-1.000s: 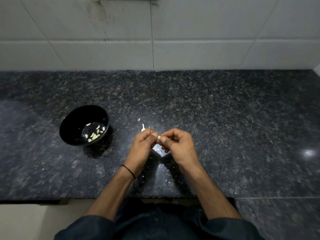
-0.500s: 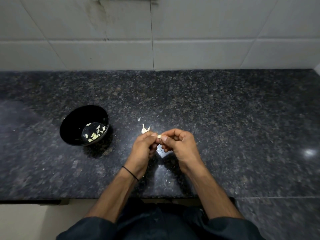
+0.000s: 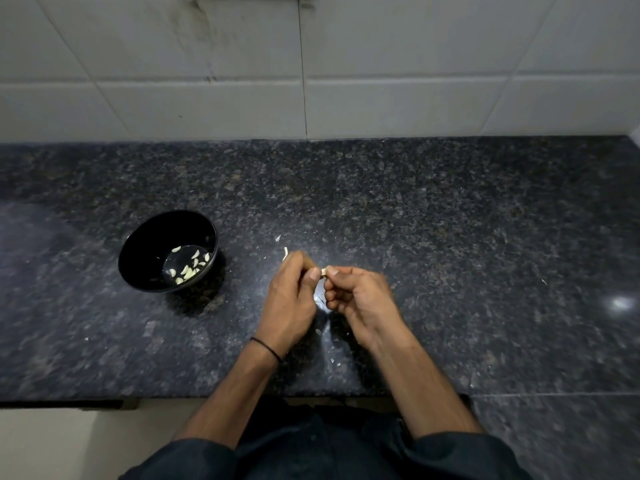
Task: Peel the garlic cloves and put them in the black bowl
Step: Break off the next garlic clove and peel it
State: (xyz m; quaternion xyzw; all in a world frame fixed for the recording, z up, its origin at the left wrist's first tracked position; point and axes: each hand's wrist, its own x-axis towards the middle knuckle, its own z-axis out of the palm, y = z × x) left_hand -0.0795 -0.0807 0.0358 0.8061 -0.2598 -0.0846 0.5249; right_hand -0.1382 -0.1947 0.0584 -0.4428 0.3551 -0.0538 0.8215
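A small pale garlic clove (image 3: pixel 323 271) is pinched between the fingertips of my left hand (image 3: pixel 291 299) and my right hand (image 3: pixel 360 301), held just above the dark granite counter (image 3: pixel 450 237). Only its tip shows between the thumbs. The black bowl (image 3: pixel 145 244) stands to the left of my hands, apart from them, with several peeled cloves (image 3: pixel 188 268) lying in its bottom. A loose piece of garlic or skin (image 3: pixel 285 252) lies on the counter just behind my left hand.
Small flakes of white skin are scattered on the counter around and under my hands. A white tiled wall (image 3: pixel 311 71) rises behind the counter. The counter's front edge (image 3: pixel 104 400) runs close to my body.
Both hands have stayed in nearly the same spot, working the clove between the fingertips. The bowl has not moved.
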